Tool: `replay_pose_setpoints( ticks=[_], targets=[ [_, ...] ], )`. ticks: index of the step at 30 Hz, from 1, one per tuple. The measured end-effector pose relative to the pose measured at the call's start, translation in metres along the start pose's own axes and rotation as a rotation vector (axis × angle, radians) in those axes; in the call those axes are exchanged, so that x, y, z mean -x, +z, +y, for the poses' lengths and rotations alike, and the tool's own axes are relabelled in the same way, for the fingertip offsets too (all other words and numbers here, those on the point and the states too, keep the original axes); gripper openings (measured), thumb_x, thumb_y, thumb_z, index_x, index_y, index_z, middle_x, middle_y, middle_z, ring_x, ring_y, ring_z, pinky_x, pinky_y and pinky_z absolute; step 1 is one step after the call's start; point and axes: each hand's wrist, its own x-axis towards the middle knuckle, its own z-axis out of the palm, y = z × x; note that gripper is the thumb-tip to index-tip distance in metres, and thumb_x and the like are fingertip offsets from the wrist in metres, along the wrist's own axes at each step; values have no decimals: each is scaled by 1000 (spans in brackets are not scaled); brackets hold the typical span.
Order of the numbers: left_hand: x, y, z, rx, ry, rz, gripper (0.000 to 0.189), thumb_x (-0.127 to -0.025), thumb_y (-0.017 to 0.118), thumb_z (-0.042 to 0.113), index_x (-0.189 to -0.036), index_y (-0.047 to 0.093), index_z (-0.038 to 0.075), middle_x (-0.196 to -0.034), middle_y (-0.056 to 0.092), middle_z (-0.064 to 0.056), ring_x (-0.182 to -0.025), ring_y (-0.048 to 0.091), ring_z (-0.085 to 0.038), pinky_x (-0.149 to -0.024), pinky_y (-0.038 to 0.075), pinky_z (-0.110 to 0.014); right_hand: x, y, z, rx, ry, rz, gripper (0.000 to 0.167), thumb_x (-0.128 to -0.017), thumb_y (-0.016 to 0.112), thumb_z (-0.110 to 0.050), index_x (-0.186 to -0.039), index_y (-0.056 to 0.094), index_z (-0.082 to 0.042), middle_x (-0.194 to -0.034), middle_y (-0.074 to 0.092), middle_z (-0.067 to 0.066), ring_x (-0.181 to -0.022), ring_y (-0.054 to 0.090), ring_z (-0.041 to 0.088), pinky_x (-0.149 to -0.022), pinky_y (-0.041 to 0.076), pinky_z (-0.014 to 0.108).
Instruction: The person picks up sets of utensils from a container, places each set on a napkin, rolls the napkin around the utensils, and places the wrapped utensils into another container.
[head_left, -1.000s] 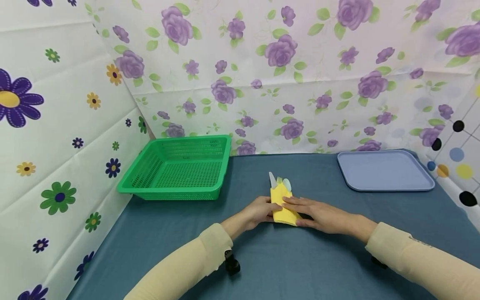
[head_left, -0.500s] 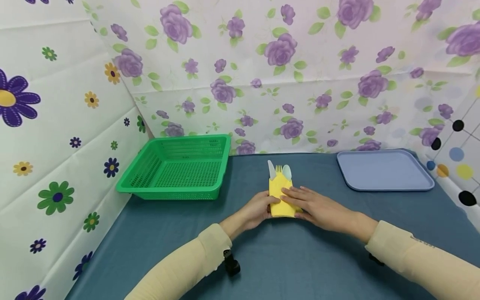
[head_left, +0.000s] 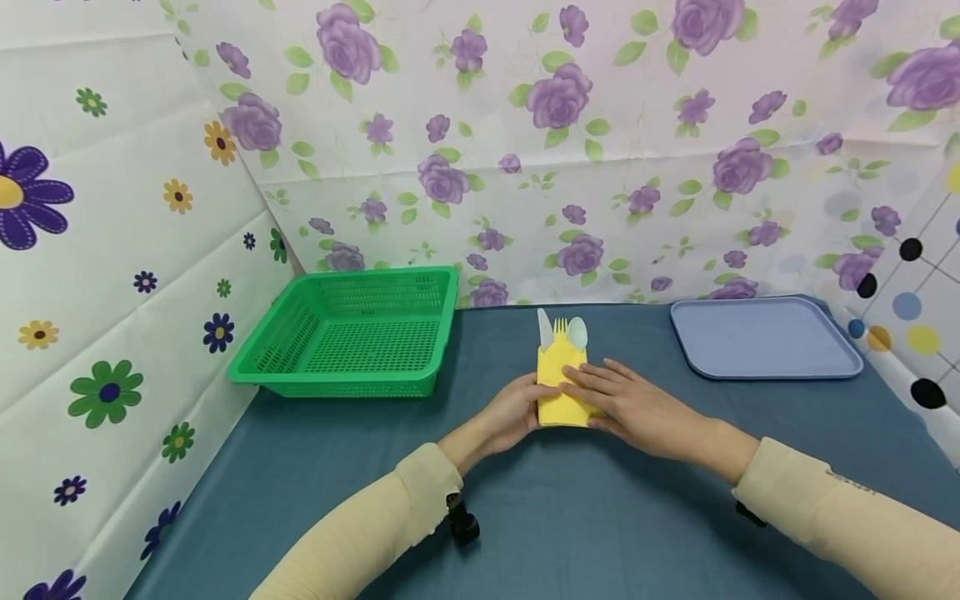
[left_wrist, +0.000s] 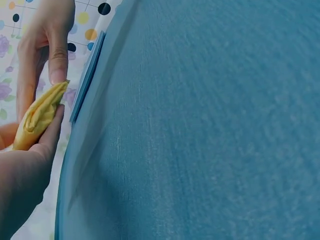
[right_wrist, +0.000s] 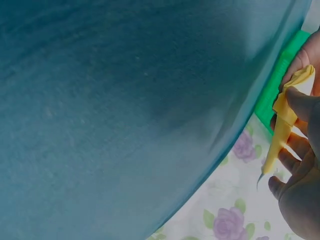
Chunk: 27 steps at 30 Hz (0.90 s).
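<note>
A folded yellow napkin stands off the table between the hands, its pocket facing me. A pale knife, a yellow-looking fork and a pale spoon poke out of its top side by side; their handles are hidden inside. My left hand grips the napkin's left side, thumb in front and fingers behind. Across its front right lie the straight fingers of my right hand, the thumb at the lower right corner. The left wrist view shows the layered bottom edge of the napkin between both hands.
At the back left stands a green perforated basket. A flat blue-grey tray lies at the back right on the dark blue tablecloth. Flowered sheets hang behind and to the left.
Both hands have raised the napkin slightly, away from me. It has turned more upright, so more of the knife, fork and spoon shows at the top.
</note>
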Motion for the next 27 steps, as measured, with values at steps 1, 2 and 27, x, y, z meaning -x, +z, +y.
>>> replay_pose_setpoints(
  ticks=[1,2,27],
  targets=[
    [0,0,1,-11,6,-1,46,-109,53,12,-154,42,2,-142,61,-13,-130,61,-28,-105,54,-41,-1,-1,0,3,2,-4,71,-98,76,-21,-160,43,-13,-168,34,6,-152,37,30,-124,25,58],
    [-1,-1,1,-23,12,0,47,-109,55,12,-153,43,2,-141,61,-13,-129,62,-28,-104,55,-40,-1,-2,0,-2,8,-10,71,-98,76,-21,-161,43,-14,-169,33,5,-153,36,29,-124,23,58],
    [-3,0,11,-66,117,4,49,-106,59,4,-153,44,2,-142,62,-16,-127,64,-29,-100,57,-39,-8,-7,1,-133,33,134,57,-99,75,-18,-152,56,-12,-165,40,8,-152,36,32,-124,23,59]
  ],
)
